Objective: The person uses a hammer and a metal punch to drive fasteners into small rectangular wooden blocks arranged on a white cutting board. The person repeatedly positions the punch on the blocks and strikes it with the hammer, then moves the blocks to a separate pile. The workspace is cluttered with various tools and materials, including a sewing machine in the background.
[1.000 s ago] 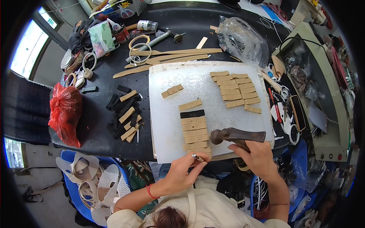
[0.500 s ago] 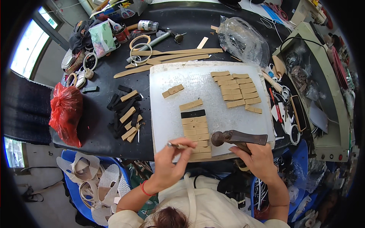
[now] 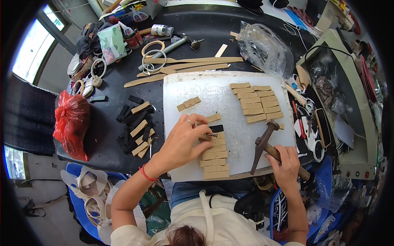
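Note:
My left hand (image 3: 180,141) is closed around a short metal punch (image 3: 212,135), held low over a column of tan strips (image 3: 214,156) on a white board (image 3: 242,139). A black strip (image 3: 216,128) near the far end of the column is partly covered by my fingers. On the right, my right hand (image 3: 285,166) grips the wooden handle of a hammer (image 3: 264,143), its dark metal head raised above the board's near right part. More tan strips (image 3: 251,100) lie in two columns at the far right of the board. One folded tan piece (image 3: 188,103) sits at the board's left.
Loose black and tan strips (image 3: 140,127) lie left of the board, beside a red plastic bag (image 3: 73,123). Behind the board are long tan bands (image 3: 193,60), rings and a clear plastic bag (image 3: 262,49). Scissors (image 3: 317,147) lie right; a blue bin (image 3: 78,201) stands lower left.
My left hand has moved away from me with the punch, up the column toward the black strip. The hammer has swung round in my right hand, its head now pointing lengthwise.

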Demonstrator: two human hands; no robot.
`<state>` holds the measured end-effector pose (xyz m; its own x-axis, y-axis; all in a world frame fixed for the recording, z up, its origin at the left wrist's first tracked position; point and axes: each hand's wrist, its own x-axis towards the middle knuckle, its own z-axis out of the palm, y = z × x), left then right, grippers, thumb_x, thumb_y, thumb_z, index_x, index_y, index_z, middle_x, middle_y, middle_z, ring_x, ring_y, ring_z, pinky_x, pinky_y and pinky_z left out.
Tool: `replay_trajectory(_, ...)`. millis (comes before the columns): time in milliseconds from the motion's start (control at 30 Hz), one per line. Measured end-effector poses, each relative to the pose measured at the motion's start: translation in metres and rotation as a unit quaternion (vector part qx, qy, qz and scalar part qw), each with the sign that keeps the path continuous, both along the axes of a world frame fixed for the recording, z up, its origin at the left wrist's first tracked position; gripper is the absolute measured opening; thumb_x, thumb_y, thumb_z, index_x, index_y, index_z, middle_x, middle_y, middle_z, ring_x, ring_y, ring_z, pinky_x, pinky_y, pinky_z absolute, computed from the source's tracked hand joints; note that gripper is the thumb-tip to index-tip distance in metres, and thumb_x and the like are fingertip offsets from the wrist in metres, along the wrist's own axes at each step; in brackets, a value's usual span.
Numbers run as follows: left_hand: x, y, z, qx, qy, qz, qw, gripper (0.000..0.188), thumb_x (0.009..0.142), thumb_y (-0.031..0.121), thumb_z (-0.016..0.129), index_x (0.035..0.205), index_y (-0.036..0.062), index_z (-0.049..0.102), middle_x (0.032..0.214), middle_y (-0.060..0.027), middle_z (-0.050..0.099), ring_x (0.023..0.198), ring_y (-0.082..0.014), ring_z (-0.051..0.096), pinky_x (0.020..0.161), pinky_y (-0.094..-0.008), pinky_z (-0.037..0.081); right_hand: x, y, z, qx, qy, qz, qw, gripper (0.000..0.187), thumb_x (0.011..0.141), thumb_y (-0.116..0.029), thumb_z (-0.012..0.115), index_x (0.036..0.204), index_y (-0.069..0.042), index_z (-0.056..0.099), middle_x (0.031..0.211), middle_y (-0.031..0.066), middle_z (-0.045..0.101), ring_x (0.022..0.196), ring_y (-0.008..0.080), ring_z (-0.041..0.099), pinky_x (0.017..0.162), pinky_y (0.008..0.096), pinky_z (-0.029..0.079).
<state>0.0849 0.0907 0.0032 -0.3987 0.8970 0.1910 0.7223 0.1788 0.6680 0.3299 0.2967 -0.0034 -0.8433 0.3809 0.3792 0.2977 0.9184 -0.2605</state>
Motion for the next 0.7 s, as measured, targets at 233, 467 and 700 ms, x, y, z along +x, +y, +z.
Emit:
replay_trajectory(233,-0.001,0.003,-0.007,0.01,0.037,0.021,0.999,0.02,0.077,0.014,0.074,0.093,0.0084,0.064,0.111,-0.0061,0.055,0.085,-0.0247,0.046,0.077,-0.0356,0.043,-0.031,-0.074,0.0,-0.027,0.049,0.166,0.985,0.045,0.079,-0.026,0.073,0.12,-0.01,0.062,0.12,0.0124,0.058,0.105,0.0301,0.055,0.091,0.042,0.044)
replay_trajectory(467,-0.005,-0.003,-0.002,0.032,0.037,-0.06,0.997,0.019,0.076,0.011,0.074,0.093,0.01,0.065,0.11,-0.0053,0.056,0.086,-0.0243,0.049,0.077,-0.0346,0.044,-0.049,-0.107,-0.012,0.062,-0.059,0.207,0.975,0.058,0.086,-0.041,0.062,0.134,-0.01,0.052,0.142,0.0133,0.046,0.131,0.0285,0.042,0.109,0.0448,0.032)
replay_trajectory(700,-0.009,0.001,-0.012,0.03,0.09,-0.042,0.995,0.021,0.074,0.008,0.073,0.092,0.0094,0.064,0.105,-0.0047,0.057,0.088,-0.0262,0.052,0.078,-0.0359,0.045,-0.05,-0.105,-0.023,0.02,-0.122,0.208,0.97,0.067,0.087,-0.042,0.059,0.14,-0.005,0.044,0.147,0.0144,0.039,0.137,0.0293,0.035,0.113,0.0472,0.026)
